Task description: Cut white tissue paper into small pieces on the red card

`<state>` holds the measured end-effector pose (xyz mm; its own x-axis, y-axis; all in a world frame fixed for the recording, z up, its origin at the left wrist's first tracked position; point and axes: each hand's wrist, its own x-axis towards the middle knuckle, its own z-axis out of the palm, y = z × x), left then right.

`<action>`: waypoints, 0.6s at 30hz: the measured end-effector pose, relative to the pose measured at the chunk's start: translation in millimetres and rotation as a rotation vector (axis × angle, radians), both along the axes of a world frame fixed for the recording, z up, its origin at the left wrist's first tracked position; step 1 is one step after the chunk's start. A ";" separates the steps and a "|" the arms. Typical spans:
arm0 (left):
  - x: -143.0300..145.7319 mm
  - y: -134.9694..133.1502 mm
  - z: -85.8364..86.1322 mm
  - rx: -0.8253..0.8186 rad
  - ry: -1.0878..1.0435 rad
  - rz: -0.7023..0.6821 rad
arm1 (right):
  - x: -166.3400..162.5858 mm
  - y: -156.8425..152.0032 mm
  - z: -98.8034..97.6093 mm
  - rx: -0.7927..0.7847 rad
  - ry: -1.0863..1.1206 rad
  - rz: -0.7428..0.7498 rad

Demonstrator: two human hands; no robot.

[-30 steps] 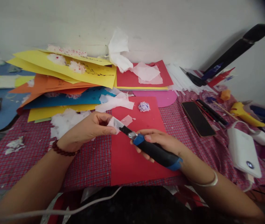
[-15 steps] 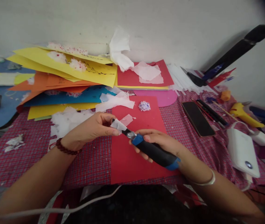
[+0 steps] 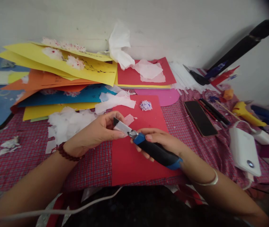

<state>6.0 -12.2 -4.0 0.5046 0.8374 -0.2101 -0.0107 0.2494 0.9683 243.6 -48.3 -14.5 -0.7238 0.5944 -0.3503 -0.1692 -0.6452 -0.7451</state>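
Note:
My right hand (image 3: 159,140) grips a utility knife (image 3: 157,152) with a black and blue handle, its blade pointing left over a red paper sheet (image 3: 134,160). My left hand (image 3: 98,130) pinches a small piece of white tissue (image 3: 121,126) wrapped against the blade near its tip. A little crumpled tissue ball with purple specks (image 3: 146,105) lies on the red sheet beyond both hands. A small tissue scrap (image 3: 129,119) rests just behind the blade.
Stacked yellow, orange and blue paper sheets (image 3: 61,72) fill the back left, with torn white tissue (image 3: 68,123) in front. A phone (image 3: 200,118), pens (image 3: 213,111), a white power bank (image 3: 244,151) and a yellow glue gun (image 3: 245,112) lie at right. A white cable (image 3: 54,212) runs along the table's near edge.
My left hand has slid the tissue along the blade toward the handle, leaving the dark blade tip exposed. Both hands shifted slightly up and left.

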 end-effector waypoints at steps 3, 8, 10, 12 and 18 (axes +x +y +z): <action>3.1 -2.9 -0.4 -0.058 0.007 -0.023 | -0.4 -0.2 -0.3 0.007 -0.019 -0.018; 1.9 -5.3 -0.2 -0.056 0.025 -0.097 | -0.4 -0.5 0.3 0.038 -0.056 -0.051; 1.2 -6.1 -1.8 -0.020 0.014 -0.099 | -0.6 -0.7 1.7 0.044 -0.088 -0.052; 1.8 -7.2 -4.4 0.024 0.006 -0.077 | -1.3 -1.1 3.4 0.045 -0.119 -0.047; 8.4 -9.1 -6.0 0.017 0.116 -0.022 | -3.8 -2.3 7.1 0.091 -0.187 -0.050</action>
<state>14.4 -21.2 -10.0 0.4964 0.8302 -0.2536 0.1066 0.2316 0.9670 239.8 -50.6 -7.4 -0.6201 0.6633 -0.4190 -0.0525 -0.5680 -0.8214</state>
